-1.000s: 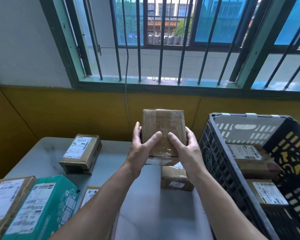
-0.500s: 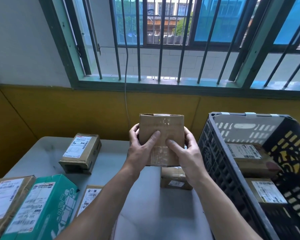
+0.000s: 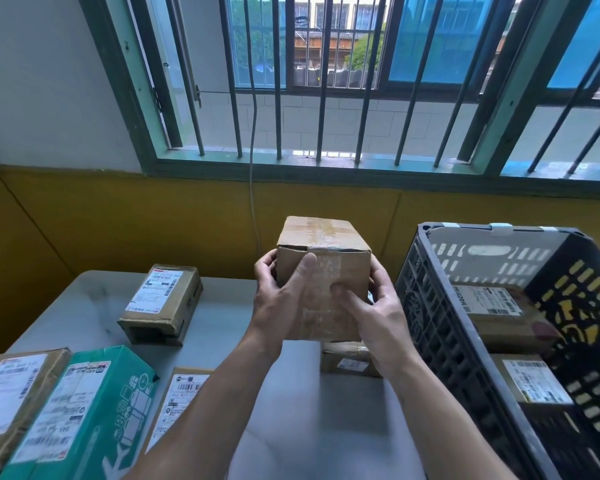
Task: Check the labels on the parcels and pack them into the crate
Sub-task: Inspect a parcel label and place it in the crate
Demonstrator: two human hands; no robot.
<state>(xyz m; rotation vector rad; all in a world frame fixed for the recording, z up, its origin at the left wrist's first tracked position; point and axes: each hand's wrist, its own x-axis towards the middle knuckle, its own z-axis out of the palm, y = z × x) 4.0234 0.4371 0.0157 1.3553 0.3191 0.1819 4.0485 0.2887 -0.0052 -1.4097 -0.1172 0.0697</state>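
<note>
Both hands hold a brown parcel (image 3: 326,271) up above the worktop (image 3: 309,427), just left of the black crate (image 3: 440,327). The left hand (image 3: 278,306) curls round the parcel's left edge with its thumb laid across the near face, and the right hand (image 3: 378,327) grips the right edge, thumb pressing that same face. No label shows on the faces visible here, so the likely slip is packing it unchecked. Turning it with thumbs on the slick tape (image 3: 326,230) could let it slide and drop onto the small parcel (image 3: 350,362) lying below. Swinging it right too low would knock the crate's near wall.
</note>
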